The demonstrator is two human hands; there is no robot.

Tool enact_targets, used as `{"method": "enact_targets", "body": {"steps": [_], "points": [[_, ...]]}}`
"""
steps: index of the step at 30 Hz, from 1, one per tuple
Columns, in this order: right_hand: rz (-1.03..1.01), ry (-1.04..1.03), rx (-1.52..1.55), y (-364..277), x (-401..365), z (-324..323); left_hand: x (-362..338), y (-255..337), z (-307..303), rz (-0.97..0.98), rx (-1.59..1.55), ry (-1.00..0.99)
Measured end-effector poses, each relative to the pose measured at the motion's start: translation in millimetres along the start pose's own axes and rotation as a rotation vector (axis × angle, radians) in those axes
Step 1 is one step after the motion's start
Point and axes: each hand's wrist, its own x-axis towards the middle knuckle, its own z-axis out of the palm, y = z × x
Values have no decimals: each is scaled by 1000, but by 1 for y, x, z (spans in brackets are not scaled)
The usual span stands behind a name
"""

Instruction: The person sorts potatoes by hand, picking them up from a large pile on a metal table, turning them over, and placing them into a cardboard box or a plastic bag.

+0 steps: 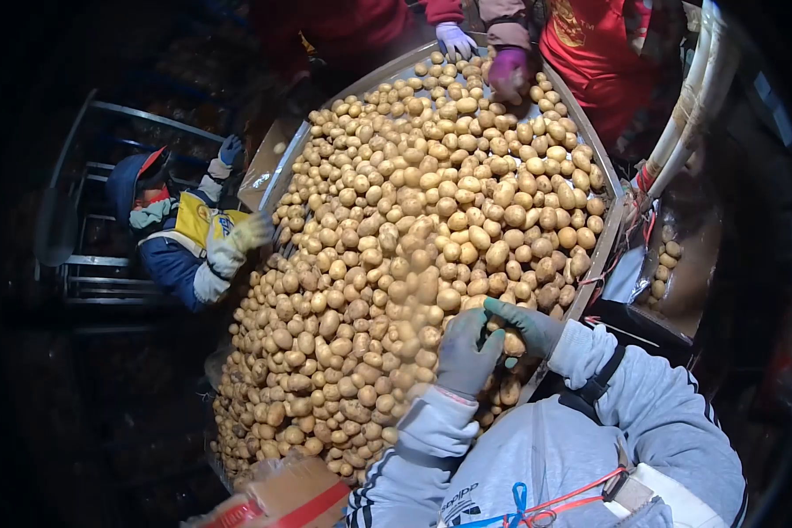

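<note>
Potatoes [370, 229] cover a wide table with a raised metal rim [600, 145]. Both my hands wear grey-green gloves and meet above the potatoes near the table's lower right edge. My left hand [469, 354] has its fingers bent, close to the other hand; what it holds, if anything, is hidden. Beside it, my right hand [530, 327] is curled around a potato [513, 344], with its fingertips reaching toward my left hand. More potatoes lie directly under and around both hands.
Across the table, co-workers' gloved hands [456, 40] [508, 75] reach among the potatoes. A person in a yellow vest [204, 220] stands at the left. Cardboard boxes stand at the right [691, 264] and lower left [295, 493]. White pipes [691, 101] rise at the upper right.
</note>
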Motion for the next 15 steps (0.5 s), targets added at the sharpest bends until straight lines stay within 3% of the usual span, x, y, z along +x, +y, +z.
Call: {"method": "enact_targets", "body": {"steps": [1,4,6,8,9,10,12,13,15], "points": [[8,32,-13,2,-7,6,-6,3,3,-44,21,-44],[-171,-124,125,40,13,-9,-22,17,-2,-93,-79,-133],[-268,-32,-93,50,0,-5,-32,18,-4,-18,-59,-115],[-229,30,-205,45,-22,6,-39,13,-9,30,-99,-156],[-451,-79,-412,44,-37,8,-39,10,-9,78,-174,-168],[-508,-122,-401,64,-19,-7,-44,2,-4,51,-185,-208],[-165,5,8,71,-23,-20,-50,21,-13,68,-127,-72],[-219,79,17,79,-21,-23,-53,20,-17,-80,-282,-39],[-223,188,-16,84,-42,-28,-55,-20,-25,-72,-152,119]]}}
